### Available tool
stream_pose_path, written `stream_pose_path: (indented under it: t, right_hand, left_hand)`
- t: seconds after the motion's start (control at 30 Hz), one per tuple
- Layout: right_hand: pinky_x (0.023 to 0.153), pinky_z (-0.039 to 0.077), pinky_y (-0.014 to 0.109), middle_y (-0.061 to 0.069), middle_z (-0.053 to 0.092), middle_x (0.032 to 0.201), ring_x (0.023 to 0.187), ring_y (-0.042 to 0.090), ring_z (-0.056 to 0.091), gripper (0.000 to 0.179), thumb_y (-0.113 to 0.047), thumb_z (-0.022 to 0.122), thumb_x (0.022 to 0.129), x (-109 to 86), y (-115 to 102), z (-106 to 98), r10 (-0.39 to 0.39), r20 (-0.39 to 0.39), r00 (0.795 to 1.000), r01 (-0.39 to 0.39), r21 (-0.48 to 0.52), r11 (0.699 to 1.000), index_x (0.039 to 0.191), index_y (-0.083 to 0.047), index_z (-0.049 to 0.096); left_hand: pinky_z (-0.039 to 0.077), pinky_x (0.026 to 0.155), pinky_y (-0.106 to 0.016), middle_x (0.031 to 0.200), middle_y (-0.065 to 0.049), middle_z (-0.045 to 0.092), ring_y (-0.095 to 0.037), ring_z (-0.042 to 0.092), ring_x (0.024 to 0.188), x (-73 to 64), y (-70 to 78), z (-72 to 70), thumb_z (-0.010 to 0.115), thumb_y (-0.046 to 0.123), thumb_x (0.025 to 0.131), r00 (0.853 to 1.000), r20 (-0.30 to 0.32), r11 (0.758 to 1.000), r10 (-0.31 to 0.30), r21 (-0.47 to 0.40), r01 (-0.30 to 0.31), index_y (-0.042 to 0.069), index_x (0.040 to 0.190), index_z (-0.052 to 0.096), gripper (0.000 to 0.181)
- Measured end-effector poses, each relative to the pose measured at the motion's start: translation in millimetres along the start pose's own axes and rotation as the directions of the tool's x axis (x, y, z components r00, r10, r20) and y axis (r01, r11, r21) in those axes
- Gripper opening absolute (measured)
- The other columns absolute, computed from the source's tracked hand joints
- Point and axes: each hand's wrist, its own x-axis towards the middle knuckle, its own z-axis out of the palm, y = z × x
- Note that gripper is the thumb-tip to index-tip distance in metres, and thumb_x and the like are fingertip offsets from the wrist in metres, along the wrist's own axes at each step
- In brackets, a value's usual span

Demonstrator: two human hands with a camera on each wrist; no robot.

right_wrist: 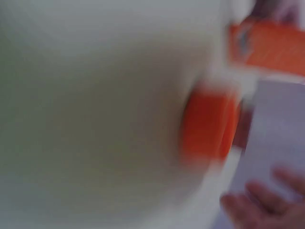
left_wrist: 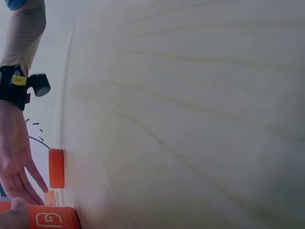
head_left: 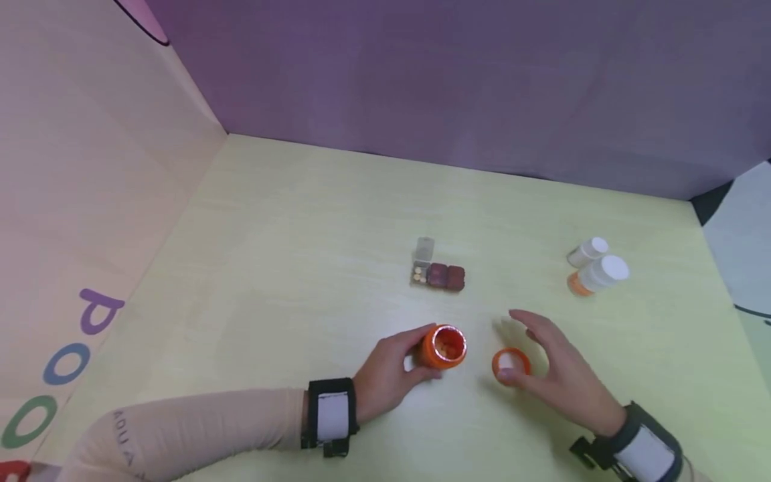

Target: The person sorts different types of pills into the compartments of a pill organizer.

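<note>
My left hand (head_left: pixel 388 368) grips an uncapped orange pill bottle (head_left: pixel 427 349) between thumb and fingers, its open mouth facing up toward the head camera. Pills show inside. In the left wrist view the same bottle (left_wrist: pixel 57 218) bears white lettering. An orange cap (head_left: pixel 523 356) with a white inside lies on the table to the right of the bottle, inner face up. Around it my right hand (head_left: pixel 569 378) is spread, holding nothing; its thumb overlaps the cap in the head view. The right wrist view is blurred, with the cap (right_wrist: pixel 209 125) in its middle.
A small pill organizer (head_left: pixel 446 276) with dark red lids sits beyond the bottle; its left compartment is open and contains pills. Two white-capped bottles, a smaller one (head_left: pixel 583 254) and a larger one (head_left: pixel 596 274), are at the right. A purple panel (head_left: pixel 434 80) borders the table's back.
</note>
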Motion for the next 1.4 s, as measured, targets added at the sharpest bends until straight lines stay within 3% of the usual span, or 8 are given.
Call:
stream_pose_path:
  t: [0.13,0.27,0.43,0.67,0.83,0.97,1.2,1.4]
  right_hand:
    - [0.096,0.05,0.053,0.015,0.05,0.145,0.133,0.036,0.045,0.09,-0.035,0.098,0.062,-5.3,14.7,-11.6,-0.112,0.08,0.991,0.129,-0.262,0.957,0.139,-0.011,0.058]
    - [0.093,0.05,0.055,0.015,0.054,0.141,0.132,0.036,0.046,0.081,-0.035,0.099,0.059,-8.2,21.2,-9.8,-0.166,0.103,0.981,0.189,-0.287,0.939,0.13,-0.012,0.065]
    - [0.094,0.049,0.056,0.016,0.057,0.136,0.13,0.039,0.049,0.071,-0.025,0.1,0.058,-7.8,23.1,-2.2,-0.177,0.087,0.98,0.195,-0.286,0.938,0.121,-0.013,0.069]
    - [0.094,0.051,0.056,0.018,0.061,0.133,0.126,0.04,0.054,0.066,-0.015,0.098,0.063,-6.1,19.0,-1.3,-0.114,0.097,0.989,0.137,-0.273,0.952,0.122,-0.007,0.067]
    - [0.088,0.057,0.048,0.011,0.068,0.126,0.114,0.031,0.065,0.069,-0.003,0.091,0.071,-2.4,9.9,-3.6,-0.039,0.082,0.996,0.052,-0.164,0.985,0.133,-0.001,0.061]
    - [0.077,0.061,0.034,0.01,0.069,0.124,0.109,0.024,0.065,0.072,0.005,0.09,0.07,0.9,3.8,-3.4,-0.027,0.022,0.999,0.028,-0.037,0.999,0.134,0.0,0.057]
    - [0.072,0.058,0.02,0.009,0.069,0.117,0.106,-0.001,0.059,0.065,0.007,0.088,0.071,4.3,-4.3,-0.5,-0.032,-0.088,0.996,0.044,0.13,0.991,0.129,-0.003,0.061]
    - [0.079,0.056,0.017,0.011,0.065,0.123,0.107,-0.001,0.056,0.065,0.01,0.08,0.08,5.9,-12.3,4.0,0.0,-0.109,0.994,0.021,0.19,0.982,0.139,-0.001,0.058]
  left_hand:
    - [0.046,0.108,-0.035,0.139,-0.001,0.063,-0.016,0.058,0.128,0.2,-0.3,-0.5,0.083,0.007,0.083,1.0,0.007,1.0,-0.018,-0.012,0.018,0.009,0.146,0.054,0.07]
    - [0.047,0.107,-0.033,0.14,-0.002,0.063,-0.016,0.058,0.128,-0.1,-0.1,-0.7,0.083,0.008,0.083,1.0,0.013,1.0,-0.028,-0.008,0.028,0.009,0.147,0.053,0.071]
    - [0.047,0.107,-0.032,0.14,-0.003,0.062,-0.017,0.058,0.128,0.3,0.0,0.0,0.084,0.008,0.083,0.999,0.009,0.999,-0.031,-0.009,0.031,0.007,0.148,0.052,0.072]
    - [0.047,0.106,-0.031,0.14,-0.003,0.062,-0.017,0.058,0.128,1.2,0.4,0.9,0.084,0.008,0.083,0.999,0.016,0.999,-0.036,-0.007,0.036,0.007,0.148,0.052,0.072]
    - [0.047,0.106,-0.031,0.14,-0.002,0.063,-0.016,0.059,0.127,1.6,0.6,0.2,0.084,0.009,0.083,0.999,0.021,0.999,-0.042,-0.008,0.043,0.009,0.148,0.052,0.071]
    - [0.047,0.106,-0.032,0.14,-0.002,0.063,-0.016,0.059,0.127,2.1,0.7,0.2,0.084,0.009,0.084,0.999,0.023,0.999,-0.044,-0.007,0.045,0.008,0.147,0.052,0.071]
    - [0.048,0.106,-0.033,0.14,-0.004,0.063,-0.018,0.059,0.127,3.0,-1.2,1.1,0.084,0.009,0.084,0.999,0.013,1.0,-0.031,-0.003,0.031,0.007,0.147,0.053,0.07]
    - [0.047,0.107,-0.033,0.14,-0.003,0.063,-0.017,0.058,0.129,3.7,-1.8,1.4,0.084,0.009,0.083,0.999,0.016,0.999,-0.028,-0.024,0.028,0.009,0.146,0.054,0.069]
